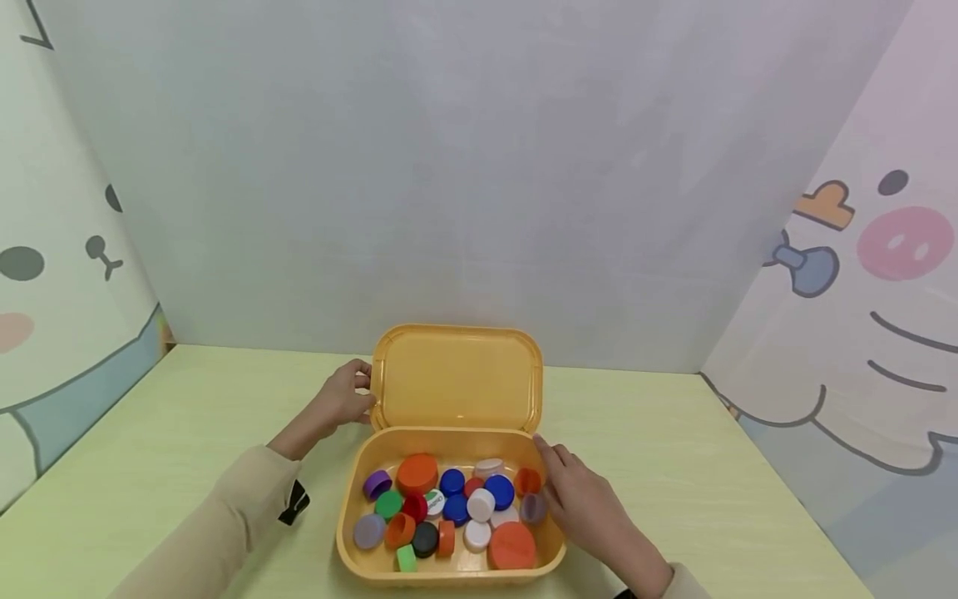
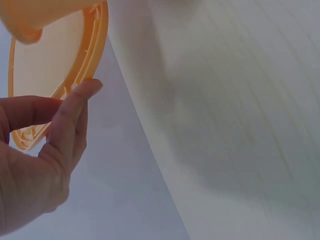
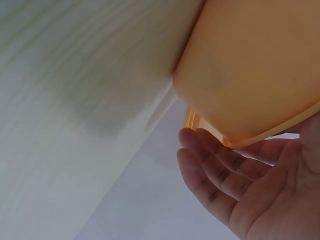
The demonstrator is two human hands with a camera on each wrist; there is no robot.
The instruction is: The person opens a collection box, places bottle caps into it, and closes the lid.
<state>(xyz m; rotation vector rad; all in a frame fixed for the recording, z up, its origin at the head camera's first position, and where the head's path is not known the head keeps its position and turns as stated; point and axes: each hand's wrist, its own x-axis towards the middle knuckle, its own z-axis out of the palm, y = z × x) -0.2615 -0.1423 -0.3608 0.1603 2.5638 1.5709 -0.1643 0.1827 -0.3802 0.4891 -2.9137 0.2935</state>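
A yellow-orange plastic box (image 1: 449, 577) stands near the front of the table, holding several loose bottle caps. Among these are a large orange cap (image 1: 417, 475), a blue cap (image 1: 499, 492), a black cap (image 1: 425, 539) and a green cap (image 1: 388, 505). The matching lid (image 1: 457, 376) is raised behind the box's back rim, its inner face toward me. My left hand (image 1: 344, 395) pinches the lid's left edge between thumb and fingers (image 2: 62, 122). At the box's right back corner, my right hand (image 1: 591, 503) touches the rim, its fingers (image 3: 215, 175) loosely extended outside the wall.
The pale yellow-green table (image 1: 674, 466) extends to both sides of the box. A grey backdrop (image 1: 464, 166) rises behind it. Panels with cartoon animals (image 1: 861, 316) flank the table. A black strap (image 1: 294, 503) hangs at my left sleeve.
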